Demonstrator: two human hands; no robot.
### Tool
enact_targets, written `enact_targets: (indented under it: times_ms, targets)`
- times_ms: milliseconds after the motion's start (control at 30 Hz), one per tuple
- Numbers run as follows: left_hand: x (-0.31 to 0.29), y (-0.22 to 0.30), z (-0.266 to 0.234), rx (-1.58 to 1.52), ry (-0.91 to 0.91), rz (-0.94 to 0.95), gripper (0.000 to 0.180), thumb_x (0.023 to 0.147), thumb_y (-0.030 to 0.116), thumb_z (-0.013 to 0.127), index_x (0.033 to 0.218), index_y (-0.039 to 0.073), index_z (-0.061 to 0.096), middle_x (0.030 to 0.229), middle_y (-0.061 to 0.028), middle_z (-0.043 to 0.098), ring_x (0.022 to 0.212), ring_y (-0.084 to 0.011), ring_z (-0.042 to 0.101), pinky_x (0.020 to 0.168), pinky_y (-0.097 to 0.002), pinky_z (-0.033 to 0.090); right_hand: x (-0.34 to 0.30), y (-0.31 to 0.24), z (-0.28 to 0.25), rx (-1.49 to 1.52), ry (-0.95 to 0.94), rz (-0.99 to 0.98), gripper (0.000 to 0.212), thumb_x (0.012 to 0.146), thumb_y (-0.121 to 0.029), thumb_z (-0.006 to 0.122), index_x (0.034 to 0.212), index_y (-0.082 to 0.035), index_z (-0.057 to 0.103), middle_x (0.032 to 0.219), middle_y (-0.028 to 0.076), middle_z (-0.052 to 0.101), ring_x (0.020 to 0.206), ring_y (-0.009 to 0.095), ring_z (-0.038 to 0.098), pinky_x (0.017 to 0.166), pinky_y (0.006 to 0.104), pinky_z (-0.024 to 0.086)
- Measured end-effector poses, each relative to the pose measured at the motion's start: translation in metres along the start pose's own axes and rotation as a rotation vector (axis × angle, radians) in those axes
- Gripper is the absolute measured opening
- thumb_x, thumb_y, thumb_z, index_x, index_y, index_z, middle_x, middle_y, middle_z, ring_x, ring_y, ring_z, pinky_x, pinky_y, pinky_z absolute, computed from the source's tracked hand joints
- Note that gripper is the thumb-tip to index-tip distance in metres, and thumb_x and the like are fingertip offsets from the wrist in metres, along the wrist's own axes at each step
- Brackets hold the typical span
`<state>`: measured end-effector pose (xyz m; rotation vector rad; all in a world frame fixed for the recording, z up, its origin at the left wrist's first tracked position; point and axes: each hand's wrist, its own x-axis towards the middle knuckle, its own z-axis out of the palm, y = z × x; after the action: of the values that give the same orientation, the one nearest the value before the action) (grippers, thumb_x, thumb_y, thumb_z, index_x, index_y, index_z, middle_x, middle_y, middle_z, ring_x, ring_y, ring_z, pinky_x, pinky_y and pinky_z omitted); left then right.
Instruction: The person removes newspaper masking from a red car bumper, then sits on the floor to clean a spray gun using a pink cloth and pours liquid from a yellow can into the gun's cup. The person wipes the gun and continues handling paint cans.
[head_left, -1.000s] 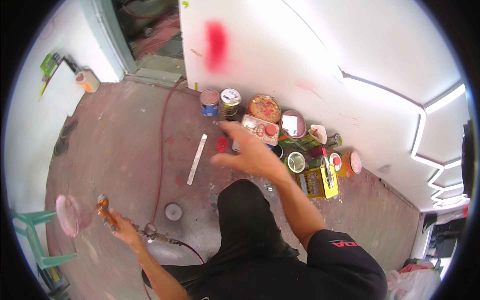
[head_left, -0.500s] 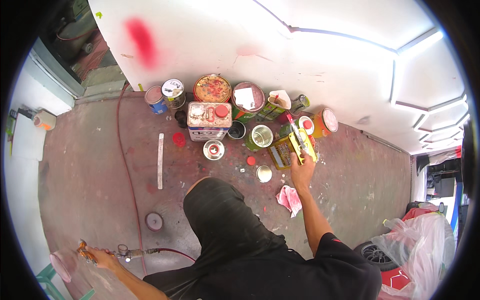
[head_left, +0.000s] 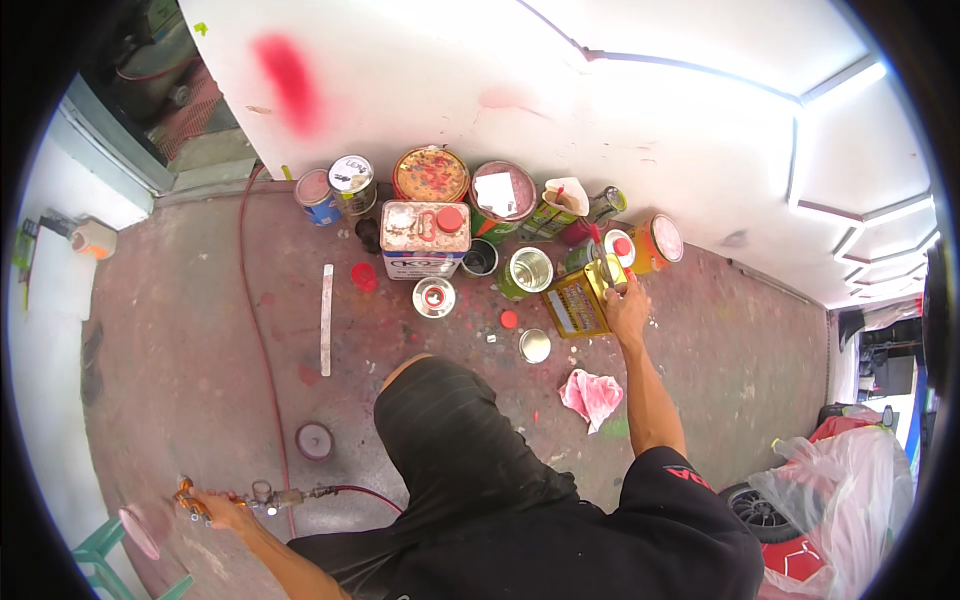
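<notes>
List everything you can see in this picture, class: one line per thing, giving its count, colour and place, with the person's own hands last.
Round tins: several, mixed colours, in a cluster on the floor by the white wall.
Square can: one, white with a red cap, front of the cluster.
Yellow can: one, rectangular, right of the cluster, under the right hand.
Loose lids: a few, silver and red, on the floor before the tins.
Stick: one, pale, flat on the floor at left.
Rag: one, pink, on the floor by the knee.
Hose: one, red, running across the floor to the spray gun.
Spray gun: one, metal, lower left, in the left hand.
Left hand: closed grip on the spray gun.
Right hand: on the yellow can.
</notes>
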<state>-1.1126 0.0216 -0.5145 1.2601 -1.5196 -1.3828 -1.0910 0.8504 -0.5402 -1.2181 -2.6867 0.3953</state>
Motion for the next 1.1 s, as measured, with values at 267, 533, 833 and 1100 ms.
enact_targets:
  times_ms: [267, 533, 833, 1100]
  targets:
    - [0.012, -0.012, -0.011, 0.031, 0.061, 0.004, 0.032, 0.108, 0.039, 0.065, 0.126, 0.013, 0.06, 0.09, -0.0004, 0.052, 0.052, -0.0109, 0.039, 0.043, -0.027, 0.034, -0.016, -0.038, -0.002, 0.767, 0.035, 0.145, 0.027, 0.11, -0.024, 0.062, 0.119, 0.001, 0.063, 0.096, 0.012, 0.075, 0.072, 0.013, 0.063, 0.067, 0.0341, 0.053]
    - [0.024, -0.028, -0.015, 0.053, 0.07, -0.005, 0.04, 0.105, 0.046, 0.068, 0.123, 0.011, 0.061, 0.096, -0.005, 0.061, 0.049, -0.0122, 0.045, 0.041, -0.029, 0.037, 0.01, -0.08, -0.013, 1.164, -0.053, 0.331, 0.024, 0.114, -0.018, 0.051, 0.124, 0.003, 0.058, 0.093, 0.008, 0.069, 0.06, 0.006, 0.049, 0.054, 0.0241, 0.042]
    - [0.024, -0.014, -0.022, 0.053, 0.119, 0.003, 0.034, 0.106, 0.046, 0.068, 0.113, 0.014, 0.063, 0.076, 0.0015, 0.05, 0.051, -0.0104, 0.041, 0.042, -0.0263, 0.034, -0.016, -0.111, 0.006, 1.164, -0.145, 0.337, 0.031, 0.115, -0.018, 0.048, 0.134, 0.005, 0.057, 0.093, 0.007, 0.069, 0.061, 0.006, 0.05, 0.054, 0.0246, 0.041]
    - [0.021, -0.024, -0.023, 0.025, 0.136, 0.003, 0.033, 0.105, 0.047, 0.068, 0.109, 0.015, 0.059, 0.074, 0.0009, 0.046, 0.049, -0.0123, 0.039, 0.042, -0.0284, 0.037, 0.002, -0.122, 0.001, 1.192, -0.122, 0.38, 0.034, 0.114, -0.018, 0.048, 0.137, 0.006, 0.057, 0.088, 0.006, 0.066, 0.059, 0.007, 0.05, 0.052, 0.0264, 0.04]
